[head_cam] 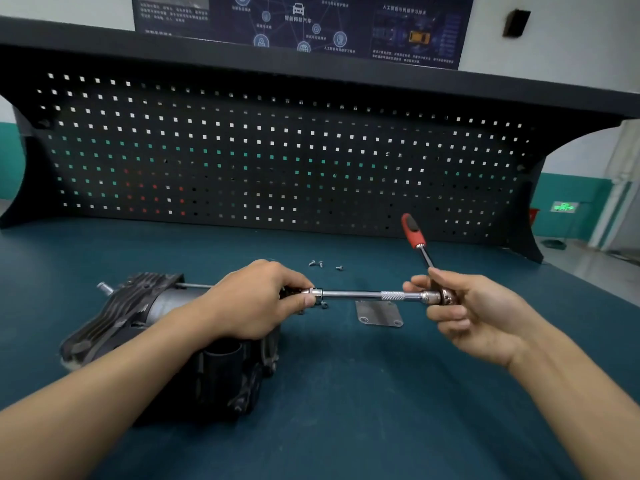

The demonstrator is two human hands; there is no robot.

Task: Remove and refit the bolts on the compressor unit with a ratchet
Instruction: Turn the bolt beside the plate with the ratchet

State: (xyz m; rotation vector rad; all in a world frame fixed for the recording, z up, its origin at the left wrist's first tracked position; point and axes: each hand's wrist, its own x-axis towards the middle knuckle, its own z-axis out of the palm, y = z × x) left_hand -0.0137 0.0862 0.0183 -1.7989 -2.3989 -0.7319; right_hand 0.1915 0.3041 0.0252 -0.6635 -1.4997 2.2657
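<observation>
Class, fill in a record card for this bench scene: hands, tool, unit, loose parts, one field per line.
left hand: grips the extension bar's socket end, beside the compressor unit
right hand: holds the ratchet at its head, red handle pointing up
bolts: three loose on the bench beyond the bar
metal plate: flat on the bench, below the bar

The left forearm (121, 368) and right forearm (571, 386) are bare as far as they show; the left hand (256, 299) and right hand (474, 313) are bare too, nails short.
</observation>
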